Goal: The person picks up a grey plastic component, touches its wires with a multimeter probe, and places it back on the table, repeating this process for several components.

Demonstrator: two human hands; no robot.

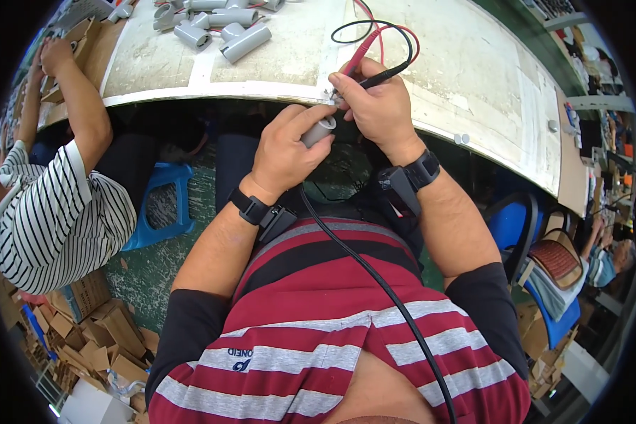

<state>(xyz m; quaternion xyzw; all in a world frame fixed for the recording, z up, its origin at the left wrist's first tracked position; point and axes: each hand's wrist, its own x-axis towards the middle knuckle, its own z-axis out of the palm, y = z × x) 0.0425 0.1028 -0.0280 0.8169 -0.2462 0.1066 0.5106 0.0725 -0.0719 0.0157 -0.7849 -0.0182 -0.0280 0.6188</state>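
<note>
My left hand (286,148) is closed around a short grey cylinder part (319,131), fingers wrapped over its body, its upper end pointing toward the near edge of the desk (473,85). The part sits just below that edge, in front of my chest, touching both hands' working area.

My right hand (378,106) is pinched together on two test probes, a red probe (364,51) and a black probe (383,73), held side by side with their tips directed down and left at the top of the cylinder part. Whether the tips actually touch it I cannot tell. The red and black leads (381,32) loop away over the desk behind my hand.

At the far left of the desk lies a cluster of like grey cylinder parts (222,25), well apart from my hands. To my left a person in a black-and-white striped shirt (56,212) reaches one hand (53,53) to the desk's left end. Cardboard boxes (95,339) lie on the floor at near left.
</note>
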